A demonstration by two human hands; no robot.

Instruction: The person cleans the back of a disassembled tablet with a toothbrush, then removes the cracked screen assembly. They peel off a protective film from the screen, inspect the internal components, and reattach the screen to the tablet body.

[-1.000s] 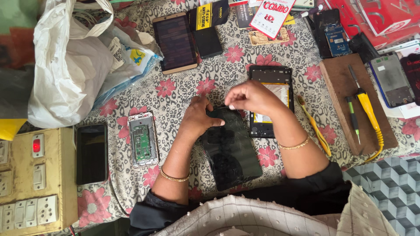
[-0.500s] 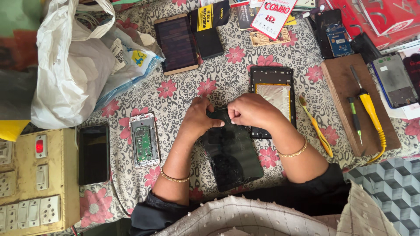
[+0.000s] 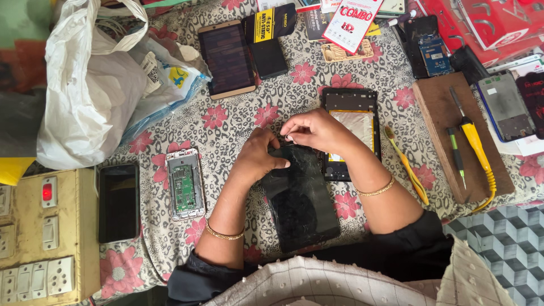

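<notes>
The cloth (image 3: 238, 122) over the counter is grey-white paisley strewn with pink flowers. The screen panel (image 3: 300, 198) is glossy black. The opened phone (image 3: 185, 184) shows a green board in a white frame. A screwdriver (image 3: 476, 144) has a yellow handle on a brown wooden block (image 3: 439, 119). The plastic bag (image 3: 85, 96) is white, and the switchboard (image 3: 39, 238) is cream with a red light.
</notes>
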